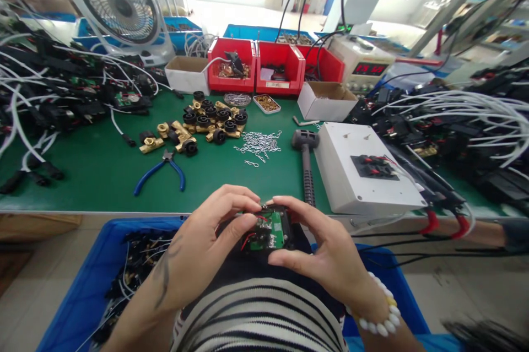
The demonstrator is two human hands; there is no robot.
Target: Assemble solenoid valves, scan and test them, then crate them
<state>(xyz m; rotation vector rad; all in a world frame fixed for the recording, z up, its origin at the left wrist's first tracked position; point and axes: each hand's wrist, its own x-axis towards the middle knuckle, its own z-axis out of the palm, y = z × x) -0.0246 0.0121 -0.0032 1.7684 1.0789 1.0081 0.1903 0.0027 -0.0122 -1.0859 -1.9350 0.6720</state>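
Note:
A small black housing with a green circuit board (269,229) and red and black wires sits between both hands, low at the centre, above my lap. My left hand (202,247) grips its left side, with thumb and fingertips pinched on its top edge. Fingers of my right hand (326,253) curl round the right side, the forefinger touching the top edge beside the left fingertips. A white bead bracelet (382,316) circles the right wrist.
On the green mat (82,170) lie blue-handled pliers (161,171), brass fittings with black caps (206,123), a pile of wire clips (260,144), a black mallet (306,162) and a white test box (363,170). Red bins (256,65) and a fan (118,2) stand behind. A blue crate (91,286) of wired parts sits below left.

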